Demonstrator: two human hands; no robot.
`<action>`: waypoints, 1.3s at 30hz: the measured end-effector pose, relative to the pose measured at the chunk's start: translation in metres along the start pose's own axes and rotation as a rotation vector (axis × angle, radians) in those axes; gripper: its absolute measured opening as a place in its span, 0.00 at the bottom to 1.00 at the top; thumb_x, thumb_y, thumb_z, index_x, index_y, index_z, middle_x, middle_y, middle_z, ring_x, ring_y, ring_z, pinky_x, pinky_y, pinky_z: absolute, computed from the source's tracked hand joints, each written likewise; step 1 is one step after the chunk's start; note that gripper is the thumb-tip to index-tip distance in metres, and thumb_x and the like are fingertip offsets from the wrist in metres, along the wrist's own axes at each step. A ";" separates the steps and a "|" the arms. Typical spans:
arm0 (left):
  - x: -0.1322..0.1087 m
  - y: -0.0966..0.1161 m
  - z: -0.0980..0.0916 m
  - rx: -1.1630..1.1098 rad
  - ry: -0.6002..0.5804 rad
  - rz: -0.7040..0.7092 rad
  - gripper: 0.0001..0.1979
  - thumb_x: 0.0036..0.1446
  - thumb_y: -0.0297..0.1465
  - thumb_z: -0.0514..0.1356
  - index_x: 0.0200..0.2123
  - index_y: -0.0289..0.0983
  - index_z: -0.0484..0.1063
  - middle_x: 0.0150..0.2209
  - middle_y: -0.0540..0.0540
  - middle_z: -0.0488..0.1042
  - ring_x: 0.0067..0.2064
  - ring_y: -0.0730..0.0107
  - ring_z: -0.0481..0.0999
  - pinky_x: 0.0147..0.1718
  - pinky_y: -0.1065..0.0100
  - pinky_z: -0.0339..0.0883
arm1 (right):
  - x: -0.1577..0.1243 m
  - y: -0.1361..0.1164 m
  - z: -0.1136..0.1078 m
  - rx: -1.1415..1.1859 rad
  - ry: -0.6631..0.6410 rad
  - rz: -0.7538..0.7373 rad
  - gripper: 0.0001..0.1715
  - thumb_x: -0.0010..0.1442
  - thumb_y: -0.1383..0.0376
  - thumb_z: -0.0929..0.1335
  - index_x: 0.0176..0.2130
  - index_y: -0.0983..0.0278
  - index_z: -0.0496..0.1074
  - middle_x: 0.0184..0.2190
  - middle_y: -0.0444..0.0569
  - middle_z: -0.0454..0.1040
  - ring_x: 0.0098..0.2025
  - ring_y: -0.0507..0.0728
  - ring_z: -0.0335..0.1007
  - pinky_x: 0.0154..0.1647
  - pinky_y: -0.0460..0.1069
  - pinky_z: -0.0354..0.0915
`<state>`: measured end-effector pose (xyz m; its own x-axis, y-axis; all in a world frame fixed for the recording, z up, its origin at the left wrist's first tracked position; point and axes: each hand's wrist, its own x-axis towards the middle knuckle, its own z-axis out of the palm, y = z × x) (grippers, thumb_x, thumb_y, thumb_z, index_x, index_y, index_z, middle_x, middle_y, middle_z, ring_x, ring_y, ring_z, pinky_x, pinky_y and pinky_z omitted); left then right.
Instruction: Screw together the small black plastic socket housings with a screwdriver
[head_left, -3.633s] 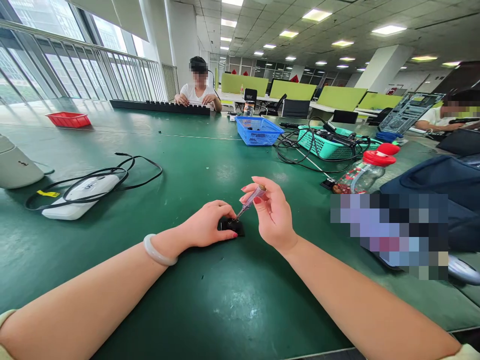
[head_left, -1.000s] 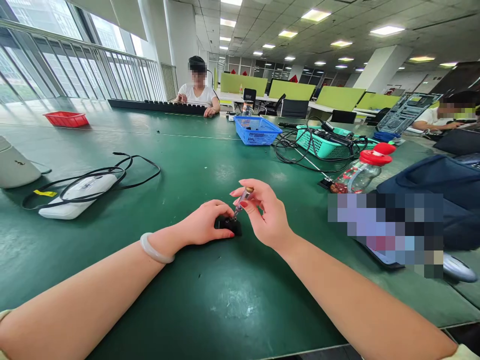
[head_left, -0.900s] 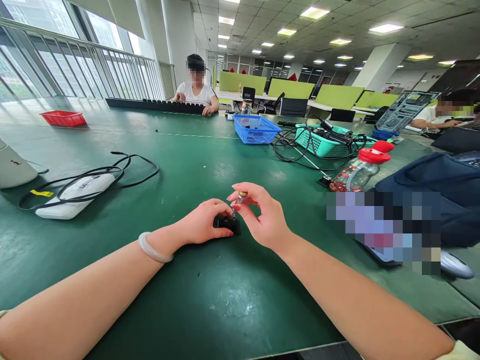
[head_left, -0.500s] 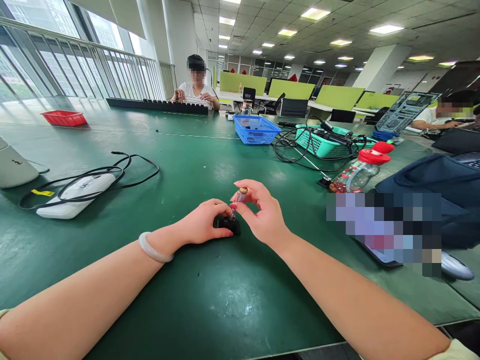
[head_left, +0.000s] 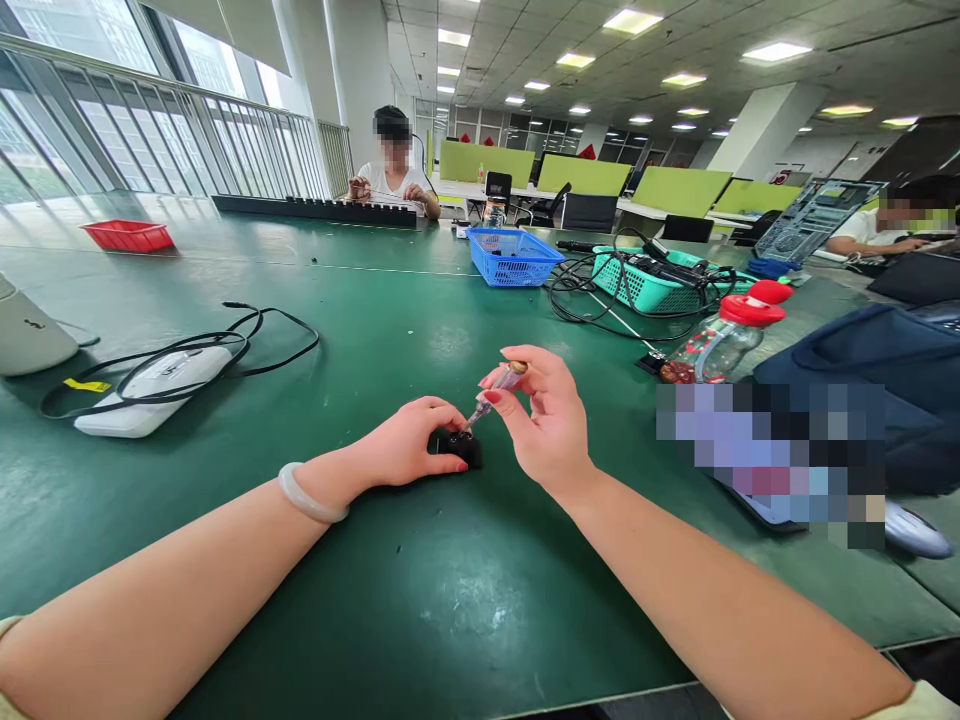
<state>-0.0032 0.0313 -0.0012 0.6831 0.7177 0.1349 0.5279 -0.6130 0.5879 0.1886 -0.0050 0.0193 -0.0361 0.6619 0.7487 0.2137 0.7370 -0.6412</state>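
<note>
A small black part (head_left: pixel 461 446) lies on the green table (head_left: pixel 420 600) in front of me. My left hand (head_left: pixel 409 445) is closed over its left side and pins it down. My right hand (head_left: pixel 544 415) pinches a small screwdriver (head_left: pixel 499 388) with a clear handle between thumb and fingers. The screwdriver slants down to the left and its tip rests on the black part. A pale bangle (head_left: pixel 309 497) circles my left wrist.
A white device (head_left: pixel 142 393) wrapped in black cable lies at left, a red tray (head_left: pixel 127 236) far left. A blue basket (head_left: pixel 514 258), a teal basket (head_left: pixel 660 285) with cables and a red-capped bottle (head_left: pixel 724 335) stand behind. Dark bags (head_left: pixel 862 380) sit right. Two people sit at the table's far side and far right.
My right hand has tilted the screwdriver from near upright back to a slant, handle up and to the right. The left hand and black part have not moved.
</note>
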 end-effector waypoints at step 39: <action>0.000 0.003 -0.001 0.006 -0.002 -0.013 0.15 0.51 0.40 0.65 0.40 0.40 0.73 0.44 0.44 0.73 0.49 0.58 0.71 0.50 0.55 0.67 | -0.001 -0.003 0.003 -0.255 -0.058 -0.097 0.14 0.59 0.61 0.71 0.42 0.56 0.63 0.32 0.41 0.71 0.31 0.52 0.71 0.40 0.52 0.70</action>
<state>-0.0021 0.0300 0.0012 0.6769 0.7253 0.1254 0.5401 -0.6052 0.5849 0.1849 -0.0073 0.0196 -0.1225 0.6022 0.7889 0.4451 0.7438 -0.4986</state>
